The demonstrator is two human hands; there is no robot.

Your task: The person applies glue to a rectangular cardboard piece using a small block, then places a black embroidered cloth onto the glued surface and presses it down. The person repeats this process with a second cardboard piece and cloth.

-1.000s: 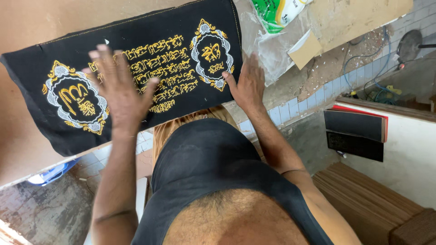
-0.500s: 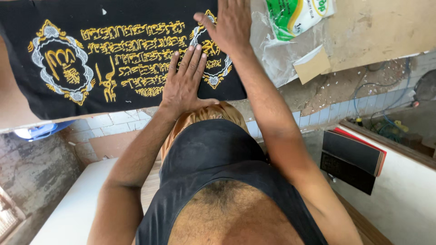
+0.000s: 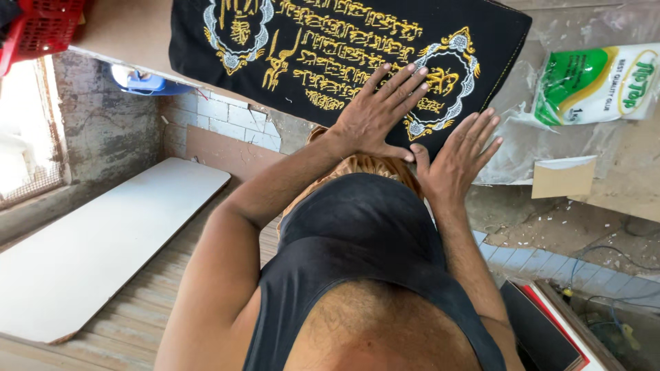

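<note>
A red basket [image 3: 41, 27] sits at the top left corner. A black cloth [image 3: 344, 48] with gold and silver embroidery lies flat on the table [image 3: 130, 31]. The left hand [image 3: 378, 113] presses on it, fingers spread, gripping nothing. The right hand [image 3: 457, 154], likewise open, rests on its lower edge. A green-and-white bag [image 3: 598, 82] lies well right.
</note>
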